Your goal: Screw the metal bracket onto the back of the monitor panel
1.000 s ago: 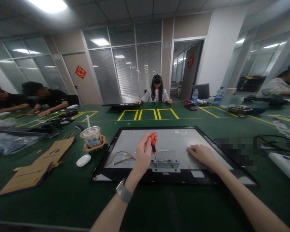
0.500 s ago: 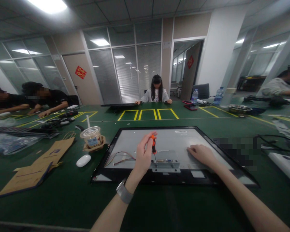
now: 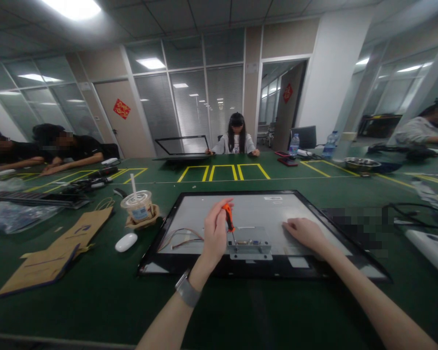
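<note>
My left hand (image 3: 216, 228), with a silver watch on its wrist, is closed on an orange and black screwdriver (image 3: 229, 218). The screwdriver leans, its shaft pointing down at a metal bracket (image 3: 250, 252) with connector ports. That bracket lies on the grey back of a black-framed display panel (image 3: 190, 209). On the right part of the panel rests my right hand (image 3: 306, 234), its fingers curled in with nothing visible in them. Thin wires (image 3: 184, 238) run over the panel left of the bracket. The exact contact of the screwdriver tip is too small to make out.
Left of the panel are a white mouse (image 3: 126, 242), a drink cup with a straw (image 3: 138, 206) and a brown paper bag (image 3: 54, 253). A white device (image 3: 432, 253) and cables are at right. Across the green table a co-worker holds up a black frame (image 3: 182, 138).
The screwdriver's handle has tilted to the left, and my left hand has shifted slightly left with it. My right hand has stayed put. Across the table, a black frame has been raised.
</note>
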`<action>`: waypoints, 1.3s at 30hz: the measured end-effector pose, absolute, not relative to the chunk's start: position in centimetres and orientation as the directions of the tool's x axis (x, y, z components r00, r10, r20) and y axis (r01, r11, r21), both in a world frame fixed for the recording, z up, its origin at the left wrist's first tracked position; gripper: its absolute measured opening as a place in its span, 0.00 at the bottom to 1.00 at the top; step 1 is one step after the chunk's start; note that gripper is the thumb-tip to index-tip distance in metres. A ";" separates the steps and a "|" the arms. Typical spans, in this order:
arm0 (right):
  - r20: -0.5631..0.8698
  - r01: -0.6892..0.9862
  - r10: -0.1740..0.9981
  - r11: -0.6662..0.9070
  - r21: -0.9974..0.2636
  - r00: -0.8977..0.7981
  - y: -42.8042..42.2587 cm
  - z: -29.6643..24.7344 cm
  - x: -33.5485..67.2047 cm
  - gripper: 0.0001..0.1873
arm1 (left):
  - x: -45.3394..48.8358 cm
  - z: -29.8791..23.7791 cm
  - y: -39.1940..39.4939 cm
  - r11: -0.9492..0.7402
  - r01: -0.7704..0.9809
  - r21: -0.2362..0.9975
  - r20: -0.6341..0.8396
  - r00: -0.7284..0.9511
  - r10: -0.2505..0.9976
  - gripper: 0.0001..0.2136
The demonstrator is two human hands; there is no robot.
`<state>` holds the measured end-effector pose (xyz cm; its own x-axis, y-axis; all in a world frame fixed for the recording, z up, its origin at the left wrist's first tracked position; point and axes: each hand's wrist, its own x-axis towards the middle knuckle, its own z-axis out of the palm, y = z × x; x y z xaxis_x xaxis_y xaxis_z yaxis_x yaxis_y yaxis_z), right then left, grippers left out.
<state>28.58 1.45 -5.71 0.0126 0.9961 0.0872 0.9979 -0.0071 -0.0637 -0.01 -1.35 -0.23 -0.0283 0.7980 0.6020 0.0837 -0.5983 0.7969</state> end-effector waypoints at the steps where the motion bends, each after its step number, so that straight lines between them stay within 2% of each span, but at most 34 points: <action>1: 0.094 0.998 0.996 -0.007 -0.060 0.012 1.4 -5.7 28.6 0.22 | 0.0 -0.2 -1.3 -0.581 0.090 0.809 0.585 -0.021 0.811 0.15; 12: 0.091 0.999 0.996 -0.004 -0.047 0.008 1.5 -5.7 28.6 0.22 | 0.1 0.0 -1.7 -0.684 0.295 0.667 0.724 -0.041 0.688 0.08; 15: 0.086 0.999 0.996 -0.011 -0.052 0.015 1.5 -5.7 28.6 0.23 | 0.1 -0.1 -1.8 -0.683 0.290 0.671 0.727 -0.078 0.682 0.10; 20: 0.076 0.998 0.997 -0.006 -0.059 0.011 1.4 -5.5 28.5 0.22 | 0.0 -0.1 -1.7 -0.696 0.250 0.674 0.726 -0.044 0.687 0.15; 24: 0.082 0.999 0.997 -0.009 -0.051 0.013 1.3 -5.4 28.4 0.22 | 0.1 -0.1 -1.5 -0.684 0.258 0.683 0.711 -0.019 0.703 0.13; 31: 0.087 0.999 0.996 -0.006 -0.050 0.010 1.4 -5.6 28.5 0.22 | 0.3 -0.1 -1.6 -0.700 0.302 0.647 0.751 -0.100 0.652 0.06; 39: 0.102 0.999 0.995 -0.005 -0.053 0.010 1.5 -5.6 28.6 0.23 | 0.2 -0.1 -1.8 -0.661 0.276 0.698 0.710 -0.144 0.690 0.11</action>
